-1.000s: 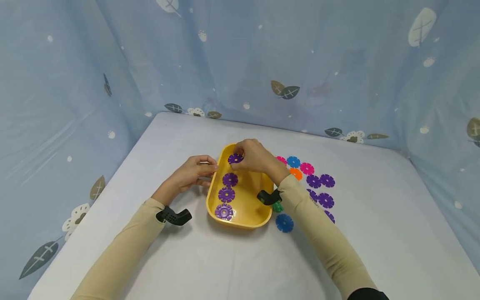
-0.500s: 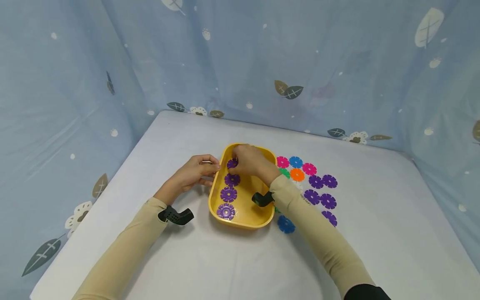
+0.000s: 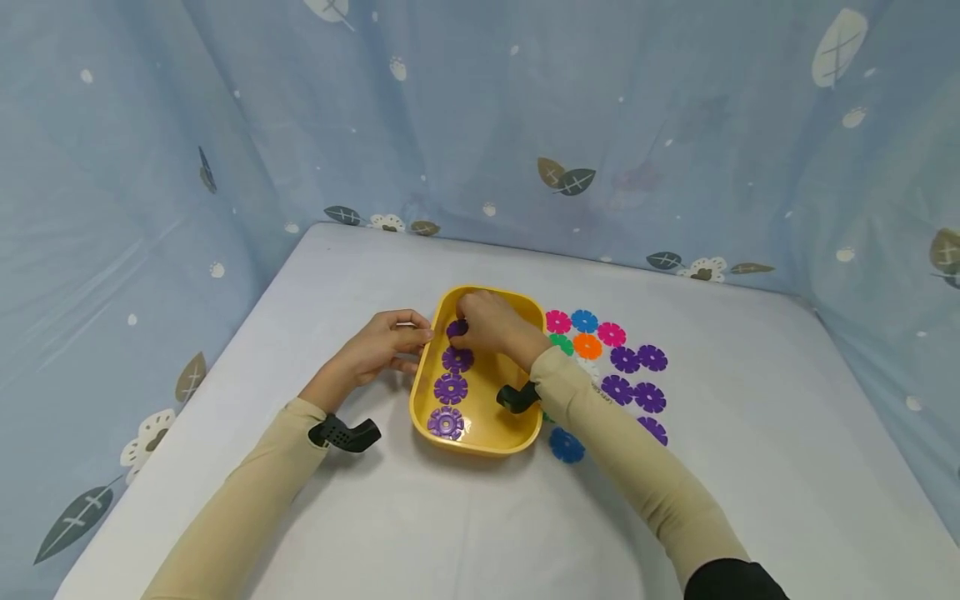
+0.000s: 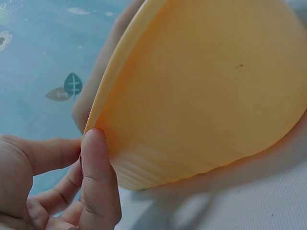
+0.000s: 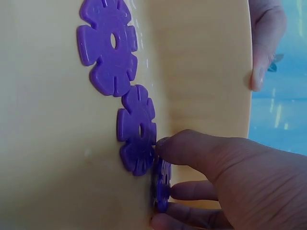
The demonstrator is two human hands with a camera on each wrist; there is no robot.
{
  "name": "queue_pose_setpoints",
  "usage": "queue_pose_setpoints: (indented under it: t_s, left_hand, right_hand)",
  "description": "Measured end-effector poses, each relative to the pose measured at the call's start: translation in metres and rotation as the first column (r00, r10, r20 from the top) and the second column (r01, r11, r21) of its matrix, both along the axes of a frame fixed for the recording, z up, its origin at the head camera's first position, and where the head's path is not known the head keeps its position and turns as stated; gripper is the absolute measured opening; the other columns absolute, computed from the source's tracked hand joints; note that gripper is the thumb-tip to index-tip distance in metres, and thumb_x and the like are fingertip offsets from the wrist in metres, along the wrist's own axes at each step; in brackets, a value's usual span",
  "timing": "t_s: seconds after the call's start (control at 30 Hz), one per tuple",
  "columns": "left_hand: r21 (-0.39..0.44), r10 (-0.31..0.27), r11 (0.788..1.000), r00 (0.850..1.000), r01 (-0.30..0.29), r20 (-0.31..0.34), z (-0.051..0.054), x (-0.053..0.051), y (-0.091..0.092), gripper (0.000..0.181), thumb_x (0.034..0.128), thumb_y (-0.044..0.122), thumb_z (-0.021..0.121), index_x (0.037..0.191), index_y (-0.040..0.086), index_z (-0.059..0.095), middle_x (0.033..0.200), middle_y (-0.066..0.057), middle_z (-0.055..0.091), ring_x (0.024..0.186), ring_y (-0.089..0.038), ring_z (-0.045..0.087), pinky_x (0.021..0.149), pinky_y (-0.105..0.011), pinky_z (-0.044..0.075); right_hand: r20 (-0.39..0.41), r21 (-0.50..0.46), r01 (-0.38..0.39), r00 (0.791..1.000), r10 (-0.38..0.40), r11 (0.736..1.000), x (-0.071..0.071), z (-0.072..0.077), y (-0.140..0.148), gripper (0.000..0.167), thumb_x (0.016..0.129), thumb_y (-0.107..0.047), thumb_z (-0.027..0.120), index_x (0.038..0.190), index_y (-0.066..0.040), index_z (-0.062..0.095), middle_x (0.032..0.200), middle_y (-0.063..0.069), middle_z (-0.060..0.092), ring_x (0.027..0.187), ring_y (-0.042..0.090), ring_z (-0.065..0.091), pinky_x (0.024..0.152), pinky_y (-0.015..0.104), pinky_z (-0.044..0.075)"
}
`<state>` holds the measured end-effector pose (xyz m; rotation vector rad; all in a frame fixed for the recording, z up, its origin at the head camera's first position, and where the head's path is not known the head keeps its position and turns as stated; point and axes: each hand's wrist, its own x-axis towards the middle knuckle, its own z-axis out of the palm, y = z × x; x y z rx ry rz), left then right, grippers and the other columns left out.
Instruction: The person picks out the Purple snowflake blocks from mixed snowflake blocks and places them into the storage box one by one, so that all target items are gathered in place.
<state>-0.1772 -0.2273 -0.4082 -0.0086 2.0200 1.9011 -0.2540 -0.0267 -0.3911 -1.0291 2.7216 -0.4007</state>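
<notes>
A yellow plastic tray (image 3: 498,421) stands on the white table. My left hand (image 3: 384,346) pinches its left rim; in the left wrist view, fingers (image 4: 98,177) lie against the outer wall. Inside the tray, a row of purple flower-shaped notched discs (image 3: 451,388) runs along the left side. My right hand (image 3: 495,325) reaches into the far left part and holds another purple disc (image 5: 164,184) by its edge. In the right wrist view it is tilted nearly edge-on, close to the last disc (image 5: 138,129) of the row. Its far side is partly hidden by the fingers.
Right of the tray lie loose discs: pink (image 3: 611,334), blue (image 3: 584,321), orange (image 3: 587,346), green (image 3: 560,343), and several purple ones (image 3: 648,397). Another blue disc (image 3: 566,446) lies near the tray's front right corner. A blue patterned curtain (image 3: 480,125) surrounds the table.
My right hand has lowered into the tray and moved slightly nearer, bringing the purple disc close to the row's far end. The left hand has stayed at the rim.
</notes>
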Motion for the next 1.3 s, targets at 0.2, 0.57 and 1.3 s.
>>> queue_pose_setpoints:
  t_s: [0.2, 0.57, 1.3]
  left_hand:
    - [-0.007, -0.002, 1.000, 1.000, 0.002, 0.001, 0.002, -0.001, 0.002, 0.023, 0.0990, 0.018, 0.064, 0.113, 0.001, 0.057, 0.106, -0.016, 0.064, 0.090, -0.024, 0.067, 0.066, -0.034, 0.061]
    - [-0.016, -0.005, 1.000, 1.000, 0.005, 0.002, 0.001, -0.002, 0.005, 0.023, 0.0991, 0.018, 0.064, 0.113, 0.001, 0.057, 0.108, -0.016, 0.062, 0.090, -0.024, 0.066, 0.065, -0.034, 0.061]
    - [-0.058, -0.025, 0.998, 1.000, 0.024, -0.018, -0.004, -0.002, -0.003, 0.028, 0.1004, 0.021, 0.062, 0.118, 0.000, 0.055, 0.111, -0.017, 0.062, 0.093, -0.025, 0.067, 0.069, -0.035, 0.061]
  right_hand:
    - [0.014, -0.010, 0.017, 1.000, -0.016, 1.000, 0.000, 0.001, 0.001, 0.025, 0.089, -0.030, 0.077, 0.089, -0.007, 0.067, 0.071, 0.002, 0.058, 0.061, 0.015, 0.054, 0.052, 0.022, 0.040]
    - [-0.059, -0.047, -0.054, 0.997, 0.051, 0.997, 0.006, 0.024, 0.009, 0.035, 0.093, -0.032, 0.072, 0.114, -0.004, 0.071, 0.100, 0.007, 0.068, 0.082, 0.017, 0.058, 0.071, 0.026, 0.051]
    - [-0.264, -0.131, -0.035, 0.964, 0.000, 0.991, 0.036, 0.094, 0.057, 0.039, 0.091, -0.032, 0.074, 0.120, -0.006, 0.069, 0.111, 0.007, 0.068, 0.098, 0.021, 0.063, 0.083, 0.033, 0.054]
